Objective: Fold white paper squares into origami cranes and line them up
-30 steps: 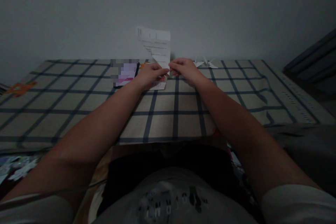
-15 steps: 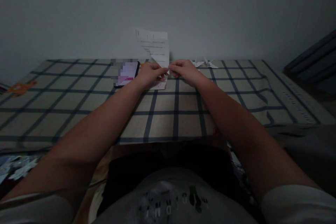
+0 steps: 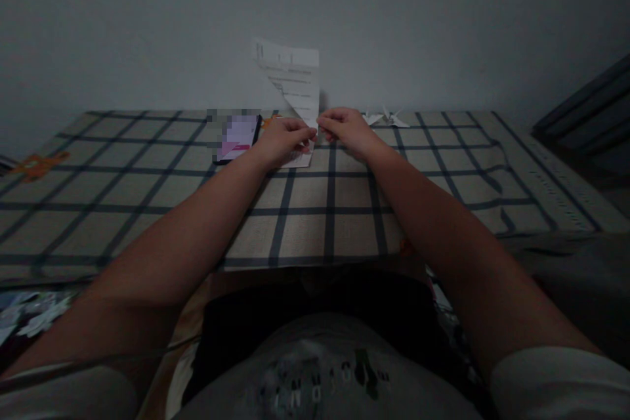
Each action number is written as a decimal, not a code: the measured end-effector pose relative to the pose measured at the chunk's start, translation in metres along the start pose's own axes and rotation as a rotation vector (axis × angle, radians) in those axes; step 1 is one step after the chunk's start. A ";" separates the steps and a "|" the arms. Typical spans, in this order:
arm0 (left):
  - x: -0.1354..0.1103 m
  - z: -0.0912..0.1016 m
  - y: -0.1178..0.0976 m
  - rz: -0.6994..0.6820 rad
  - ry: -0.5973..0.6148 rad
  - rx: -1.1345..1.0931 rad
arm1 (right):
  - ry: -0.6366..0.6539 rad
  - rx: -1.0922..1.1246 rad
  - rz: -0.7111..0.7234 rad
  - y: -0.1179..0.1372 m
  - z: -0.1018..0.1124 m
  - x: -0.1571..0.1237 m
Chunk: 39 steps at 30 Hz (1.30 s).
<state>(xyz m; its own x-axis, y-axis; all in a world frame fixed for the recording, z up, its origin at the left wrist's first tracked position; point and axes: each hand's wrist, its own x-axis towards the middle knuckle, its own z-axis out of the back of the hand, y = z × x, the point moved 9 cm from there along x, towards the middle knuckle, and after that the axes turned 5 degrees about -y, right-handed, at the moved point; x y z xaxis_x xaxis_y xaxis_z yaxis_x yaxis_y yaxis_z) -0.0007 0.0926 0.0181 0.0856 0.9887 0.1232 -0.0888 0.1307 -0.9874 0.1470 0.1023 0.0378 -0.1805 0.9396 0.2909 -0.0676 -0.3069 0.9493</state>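
Left hand [image 3: 284, 142] and right hand [image 3: 345, 125] pinch curling printed paper [image 3: 301, 82] over checked woven cloth [image 3: 305, 233]

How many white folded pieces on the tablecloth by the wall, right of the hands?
2 visible: one piece beside the right hand, the other piece just farther right. More could be hidden behind that hand.

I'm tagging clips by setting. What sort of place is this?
Probably a room in a home, though nothing settles it: a checked cloth is spread up to a plain wall, with a phone lying on the cloth.
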 end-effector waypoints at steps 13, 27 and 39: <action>0.009 -0.003 0.012 -0.024 0.083 0.020 | 0.036 -0.025 0.067 0.000 0.001 0.003; 0.004 -0.008 0.005 -0.031 0.084 -0.050 | 0.045 -0.008 0.032 -0.001 0.000 0.002; 0.015 0.030 0.002 -0.066 -0.228 -0.146 | 0.198 -0.077 -0.023 -0.007 -0.015 -0.007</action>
<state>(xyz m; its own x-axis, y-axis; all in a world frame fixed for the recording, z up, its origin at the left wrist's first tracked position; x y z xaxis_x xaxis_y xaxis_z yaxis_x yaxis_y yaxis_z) -0.0294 0.1099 0.0206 -0.1401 0.9716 0.1906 0.0547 0.1998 -0.9783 0.1343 0.0959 0.0279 -0.3668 0.9006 0.2333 -0.1471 -0.3037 0.9413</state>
